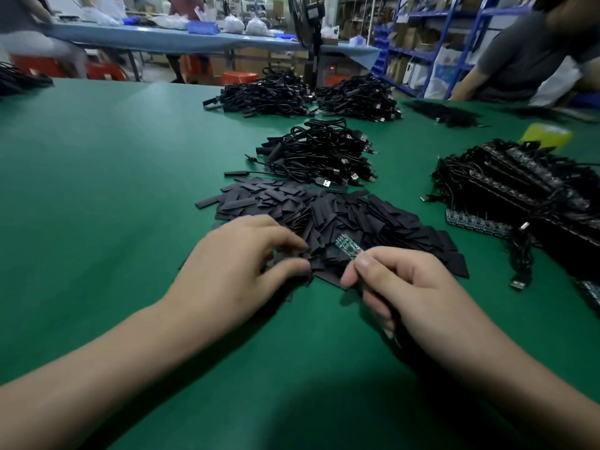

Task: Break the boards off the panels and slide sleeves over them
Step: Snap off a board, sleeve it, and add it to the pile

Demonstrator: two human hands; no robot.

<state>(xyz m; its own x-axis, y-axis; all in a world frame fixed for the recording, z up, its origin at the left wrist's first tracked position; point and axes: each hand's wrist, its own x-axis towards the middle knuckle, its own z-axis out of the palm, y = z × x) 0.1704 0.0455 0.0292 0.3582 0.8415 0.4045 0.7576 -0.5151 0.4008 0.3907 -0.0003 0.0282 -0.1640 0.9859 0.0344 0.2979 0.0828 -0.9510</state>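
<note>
A small green circuit board (348, 245) sticks up from my right hand (402, 287), pinched between thumb and forefinger; its cable runs down under my palm. My left hand (240, 271) lies on the near edge of a heap of flat black sleeves (341, 216), and its thumb and fingertips close on a sleeve there, blurred by motion. The board is a little right of my left fingertips and apart from them. Panels with boards and cables (519, 190) are stacked at the right.
Bundles of black USB cables (321, 154) lie beyond the sleeves, with two more piles (305, 92) farther back on the green table (97, 190). A yellow tape roll (545, 134) sits at the right. A person in a grey shirt (526, 53) leans at the far right corner.
</note>
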